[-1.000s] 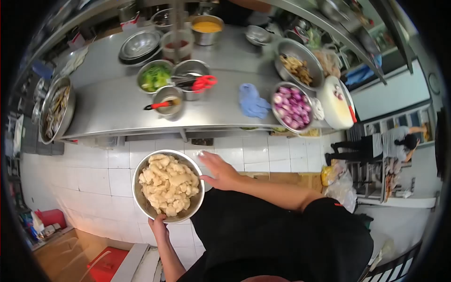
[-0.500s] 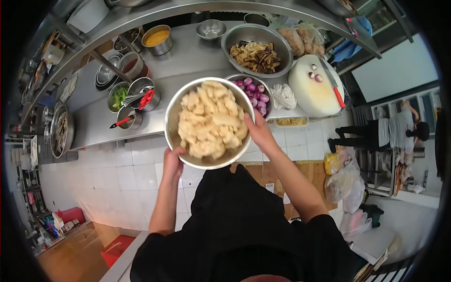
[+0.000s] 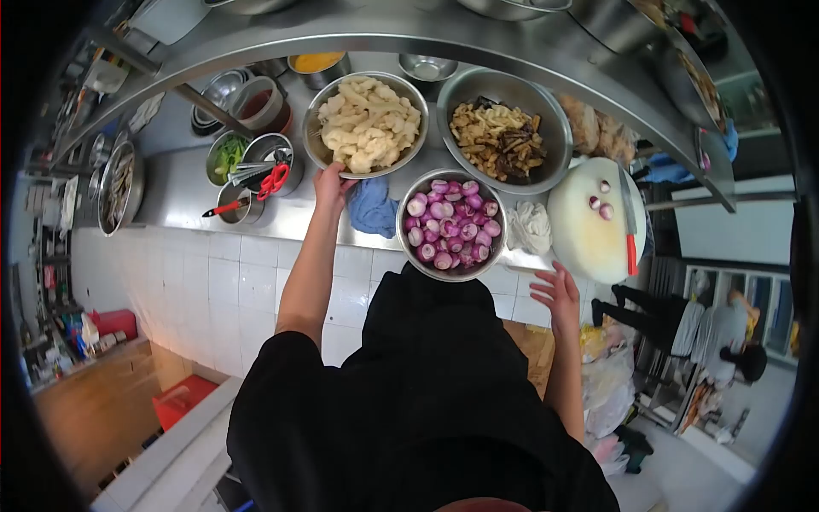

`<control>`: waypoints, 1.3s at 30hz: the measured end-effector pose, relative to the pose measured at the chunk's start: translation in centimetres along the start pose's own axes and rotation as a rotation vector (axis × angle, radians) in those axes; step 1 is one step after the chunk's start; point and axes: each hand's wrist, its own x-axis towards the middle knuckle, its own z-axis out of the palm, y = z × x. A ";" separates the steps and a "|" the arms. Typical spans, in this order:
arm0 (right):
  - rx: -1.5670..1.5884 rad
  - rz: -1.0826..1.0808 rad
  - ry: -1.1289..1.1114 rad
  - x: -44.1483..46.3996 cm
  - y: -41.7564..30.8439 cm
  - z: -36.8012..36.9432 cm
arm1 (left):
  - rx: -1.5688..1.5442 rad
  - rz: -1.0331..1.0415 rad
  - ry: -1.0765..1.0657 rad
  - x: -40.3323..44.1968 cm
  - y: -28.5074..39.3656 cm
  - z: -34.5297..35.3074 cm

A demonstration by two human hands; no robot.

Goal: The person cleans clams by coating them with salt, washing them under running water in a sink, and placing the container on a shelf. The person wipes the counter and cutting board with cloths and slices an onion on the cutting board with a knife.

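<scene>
A metal bowl heaped with pale, lumpy pieces of food stands on the steel counter. My left hand grips its near rim, thumb on the edge and fingers partly hidden beneath. My right hand is in the air in front of the counter, empty, with its fingers spread. Between my hands, at the counter's front edge, is a bowl of peeled purple shallots. A crumpled blue cloth lies beside the left hand. Nearest my right hand are a white cloth and a round chopping board.
A knife with a red handle lies on the board beside a few shallots. A wide bowl of brown strips stands behind. Left are small pots with red-handled scissors and greens. A steel shelf overhangs. Another person stands far right.
The bowl of pale pieces has gone from both hands, in front of me, onto the counter. My right hand has let go and moved right. The shallot bowl now shows fully.
</scene>
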 end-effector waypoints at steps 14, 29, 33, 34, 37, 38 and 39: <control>-0.754 -0.623 0.283 10.7 -3.9 -18.2 | 1.592 1.253 -0.421 1.9 4.6 12.0; -0.823 -0.495 0.387 6.5 0.2 -21.4 | 1.723 0.634 0.214 4.5 9.1 12.1; -0.717 -0.469 0.366 7.4 -0.8 -20.8 | 1.837 0.700 0.235 4.3 5.9 13.3; -0.735 -0.489 0.353 7.6 -1.2 -20.6 | 1.801 0.770 0.245 3.5 5.4 13.4; -0.774 -0.456 0.317 7.6 -2.9 -20.7 | 1.713 0.778 -0.010 3.9 5.4 11.7; -0.794 -0.474 0.317 7.7 -3.2 -21.0 | 1.539 1.050 -0.058 7.4 4.3 8.9; -0.796 -0.467 0.324 8.0 -3.4 -21.6 | 1.471 1.130 -0.123 9.4 5.1 7.6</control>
